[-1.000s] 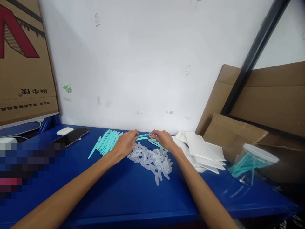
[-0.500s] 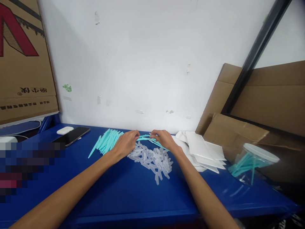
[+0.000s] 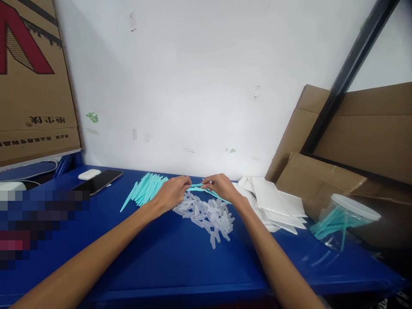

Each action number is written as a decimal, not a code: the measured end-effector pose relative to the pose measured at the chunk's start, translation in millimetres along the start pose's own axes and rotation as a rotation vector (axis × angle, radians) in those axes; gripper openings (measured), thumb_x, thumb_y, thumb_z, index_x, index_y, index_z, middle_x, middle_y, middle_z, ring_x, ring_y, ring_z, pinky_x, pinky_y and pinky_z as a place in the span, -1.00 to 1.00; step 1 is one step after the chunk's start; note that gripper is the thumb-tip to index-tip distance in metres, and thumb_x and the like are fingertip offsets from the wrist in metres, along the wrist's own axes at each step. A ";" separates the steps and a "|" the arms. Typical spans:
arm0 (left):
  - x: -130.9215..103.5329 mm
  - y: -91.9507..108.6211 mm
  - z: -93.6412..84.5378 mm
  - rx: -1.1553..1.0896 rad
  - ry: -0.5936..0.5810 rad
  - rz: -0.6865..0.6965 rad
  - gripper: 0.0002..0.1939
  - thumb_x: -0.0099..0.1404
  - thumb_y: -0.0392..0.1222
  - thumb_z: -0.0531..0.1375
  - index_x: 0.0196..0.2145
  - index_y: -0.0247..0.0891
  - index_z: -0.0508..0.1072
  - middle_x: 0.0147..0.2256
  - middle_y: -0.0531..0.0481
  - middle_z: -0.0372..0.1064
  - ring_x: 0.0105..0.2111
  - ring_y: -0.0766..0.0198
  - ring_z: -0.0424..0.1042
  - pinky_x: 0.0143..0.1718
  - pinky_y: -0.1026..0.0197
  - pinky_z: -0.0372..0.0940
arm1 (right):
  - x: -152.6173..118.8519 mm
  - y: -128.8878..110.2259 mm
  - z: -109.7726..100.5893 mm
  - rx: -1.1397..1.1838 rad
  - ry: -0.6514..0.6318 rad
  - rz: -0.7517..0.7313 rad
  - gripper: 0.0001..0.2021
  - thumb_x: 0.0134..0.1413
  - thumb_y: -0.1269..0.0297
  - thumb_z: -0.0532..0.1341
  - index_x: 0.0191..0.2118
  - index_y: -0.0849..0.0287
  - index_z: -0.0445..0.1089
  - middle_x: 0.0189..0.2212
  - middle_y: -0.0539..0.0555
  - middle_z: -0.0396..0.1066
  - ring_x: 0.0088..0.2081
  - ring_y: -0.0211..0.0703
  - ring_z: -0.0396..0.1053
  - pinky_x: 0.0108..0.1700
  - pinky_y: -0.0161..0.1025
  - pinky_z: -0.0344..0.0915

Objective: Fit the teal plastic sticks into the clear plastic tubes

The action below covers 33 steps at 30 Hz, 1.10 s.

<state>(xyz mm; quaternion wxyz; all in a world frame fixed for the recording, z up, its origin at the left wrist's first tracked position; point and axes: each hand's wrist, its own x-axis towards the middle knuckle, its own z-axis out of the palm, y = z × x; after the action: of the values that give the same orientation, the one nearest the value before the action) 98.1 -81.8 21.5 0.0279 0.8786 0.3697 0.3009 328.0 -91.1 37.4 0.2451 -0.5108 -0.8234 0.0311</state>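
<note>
Between my two hands a thin turquoise stick point(image 3: 195, 186) lies crosswise above the far side of the table. My left hand point(image 3: 175, 191) pinches its left end, and the fingers of my right hand point(image 3: 219, 185) are closed at its right end. More turquoise sticks point(image 3: 216, 195) lie just under and beside my right hand. Left of my left hand is a larger pile of turquoise sticks point(image 3: 146, 189). Nearer to me, below both hands, many translucent caps point(image 3: 209, 215) are spread in a heap.
White packets point(image 3: 277, 201) are stacked right of my right hand. Beyond them stands a clear jar point(image 3: 341, 223) with turquoise sticks inside. A phone point(image 3: 99, 182) and a white case point(image 3: 89, 174) lie at the left on the blue table point(image 3: 144, 262). Cardboard point(image 3: 322, 180) leans at the right.
The view has shifted slightly. Both hands stay at nearly the same place, and the stick between them sits a little closer to level with the fingertips.
</note>
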 end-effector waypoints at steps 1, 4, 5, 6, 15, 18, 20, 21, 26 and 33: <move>0.1 -1.1 0.0 0.000 -0.005 0.010 -0.79 0.39 -0.19 -0.04 -0.26 -0.17 0.38 -0.30 0.00 0.45 -0.34 0.20 0.40 -0.39 0.22 0.14 | 0.3 0.2 0.3 0.037 -0.017 0.001 -0.81 0.17 0.16 0.22 -0.23 0.05 0.57 -0.52 -0.01 0.49 -0.46 -0.22 0.39 -0.36 -0.32 0.16; 0.2 -4.0 -0.1 -0.008 -0.014 0.043 -0.80 0.37 -0.21 -0.02 -0.27 -0.17 0.39 -0.33 0.01 0.45 -0.37 0.21 0.38 -0.41 0.23 0.11 | 0.9 1.2 1.8 0.118 -0.056 0.001 -0.80 0.15 0.17 0.25 -0.21 0.09 0.58 -0.57 -0.01 0.47 -0.54 -0.24 0.36 -0.41 -0.33 0.14; 0.2 -4.5 -0.3 -0.015 -0.012 0.051 -0.80 0.37 -0.22 -0.02 -0.28 -0.18 0.40 -0.34 0.01 0.45 -0.37 0.21 0.38 -0.41 0.23 0.10 | 1.0 1.4 2.2 0.131 -0.057 0.000 -0.80 0.14 0.18 0.25 -0.20 0.09 0.58 -0.58 -0.01 0.46 -0.55 -0.25 0.35 -0.42 -0.33 0.14; 0.1 -4.8 -0.8 -0.026 -0.010 0.057 -0.80 0.36 -0.22 -0.01 -0.29 -0.18 0.40 -0.35 0.01 0.45 -0.38 0.21 0.38 -0.42 0.23 0.10 | 1.2 1.4 2.6 0.138 -0.054 -0.004 -0.81 0.14 0.19 0.25 -0.20 0.10 0.58 -0.58 -0.02 0.46 -0.55 -0.26 0.34 -0.42 -0.33 0.14; -1.2 -0.5 -8.9 -0.098 0.026 0.019 -0.77 0.32 -0.22 0.00 -0.35 -0.21 0.44 -0.39 -0.01 0.46 -0.43 0.23 0.36 -0.43 0.23 0.13 | 2.2 -7.5 3.9 0.092 -0.014 -0.072 -0.83 0.15 0.32 0.22 -0.25 0.07 0.59 -0.46 0.02 0.51 -0.50 -0.25 0.35 -0.37 -0.33 0.13; -1.6 -0.4 -8.7 -0.094 0.010 0.021 -0.78 0.30 -0.23 0.00 -0.37 -0.22 0.43 -0.38 -0.01 0.46 -0.43 0.23 0.37 -0.42 0.23 0.14 | 0.7 -8.4 5.9 0.092 -0.025 -0.064 -0.83 0.15 0.32 0.21 -0.26 0.06 0.59 -0.47 0.00 0.51 -0.53 -0.27 0.34 -0.39 -0.33 0.12; -1.7 -1.1 -8.5 -0.079 -0.007 0.023 -0.78 0.31 -0.23 0.00 -0.37 -0.21 0.43 -0.37 -0.01 0.46 -0.42 0.23 0.37 -0.43 0.23 0.14 | 0.4 -8.0 7.4 0.102 -0.042 -0.061 -0.82 0.17 0.30 0.20 -0.25 0.07 0.59 -0.48 0.00 0.51 -0.55 -0.28 0.33 -0.40 -0.32 0.13; -1.6 -1.5 -8.5 -0.071 -0.013 0.025 -0.78 0.31 -0.24 0.00 -0.36 -0.21 0.42 -0.37 -0.01 0.46 -0.42 0.23 0.37 -0.43 0.23 0.14 | 0.6 -7.5 8.0 0.106 -0.045 -0.062 -0.81 0.18 0.29 0.20 -0.24 0.06 0.59 -0.48 -0.01 0.51 -0.55 -0.28 0.33 -0.40 -0.32 0.13; -0.7 2.1 -5.9 0.009 0.009 0.021 -0.79 0.36 -0.20 -0.02 -0.29 -0.17 0.40 -0.34 0.00 0.47 -0.37 0.19 0.41 -0.43 0.23 0.14 | 2.5 -3.3 5.3 0.083 -0.008 -0.042 -0.82 0.17 0.20 0.22 -0.20 0.01 0.58 -0.44 -0.02 0.52 -0.51 -0.25 0.36 -0.37 -0.31 0.15; 0.0 2.1 0.9 0.220 0.038 -0.192 -0.72 0.36 -0.06 0.01 -0.09 -0.18 0.40 -0.24 -0.10 0.52 -0.25 0.06 0.49 -0.37 0.18 0.22 | -1.9 15.1 -9.4 -0.082 0.025 0.051 -0.77 0.17 0.07 0.21 -0.20 0.01 0.56 -0.35 0.02 0.55 -0.34 -0.14 0.44 -0.32 -0.30 0.18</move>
<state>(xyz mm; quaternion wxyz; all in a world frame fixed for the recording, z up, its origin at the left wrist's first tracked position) 99.9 -83.1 21.2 -0.0469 0.8311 0.4833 0.2710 345.3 -87.5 40.3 0.2336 -0.5414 -0.8077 -0.0029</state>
